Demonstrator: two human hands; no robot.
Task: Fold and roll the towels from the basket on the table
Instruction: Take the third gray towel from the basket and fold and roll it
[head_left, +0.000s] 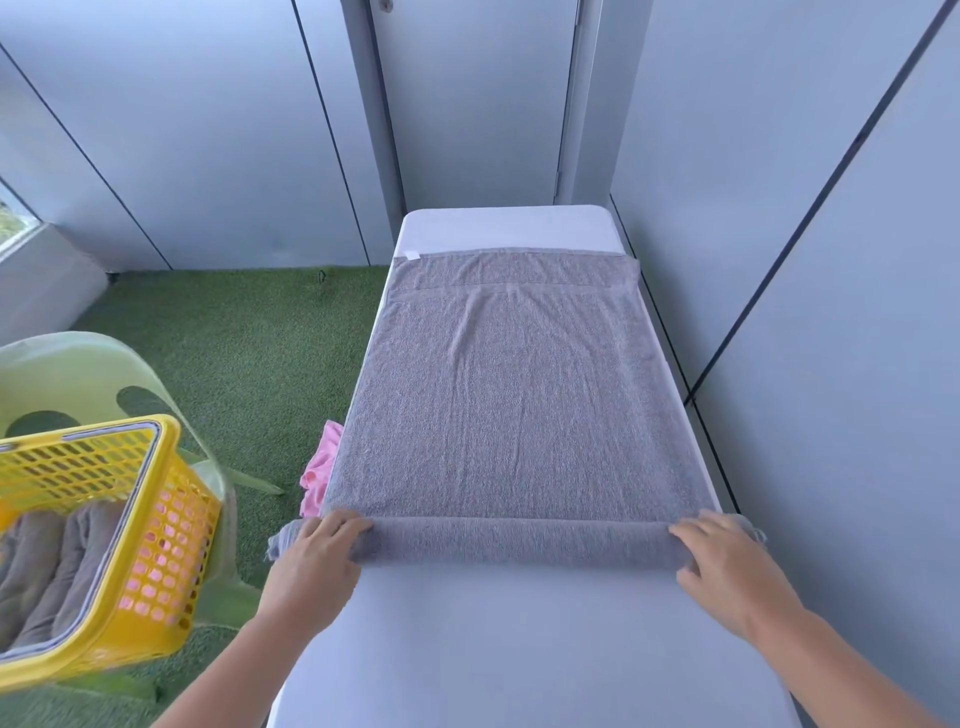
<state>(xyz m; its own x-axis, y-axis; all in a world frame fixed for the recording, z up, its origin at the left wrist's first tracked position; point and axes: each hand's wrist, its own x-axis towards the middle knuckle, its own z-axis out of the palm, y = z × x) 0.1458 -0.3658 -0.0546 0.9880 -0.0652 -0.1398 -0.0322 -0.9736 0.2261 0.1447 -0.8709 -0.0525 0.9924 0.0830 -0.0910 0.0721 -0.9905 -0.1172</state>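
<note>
A grey towel (511, 405) lies flat along a narrow white desk (519, 649), stretching away from the person's two bare hands. Its near edge is wound into a low roll (519, 540) that runs across the desk from one hand to the other.

The left hand (317, 545) grasps the left end of the roll, fingers curved over the top. A little of the roll sticks out past it, beyond the desk edge. The right hand (727, 561) grasps the right end, with fingers over the top and the thumb against the near side. Beyond both hands the rest of the towel is spread smooth, with a small white tag (410, 254) at its far left corner. Bare desk shows between the forearms, on the near side of the roll.

Left of the left hand, well apart, a yellow basket (156, 545) sits on a pale green chair (67, 374) and holds grey rolled towels (47, 561). Just beyond the left hand, a pink cloth (322, 467) hangs beside the desk edge. Green turf (249, 338) covers the floor.
</note>
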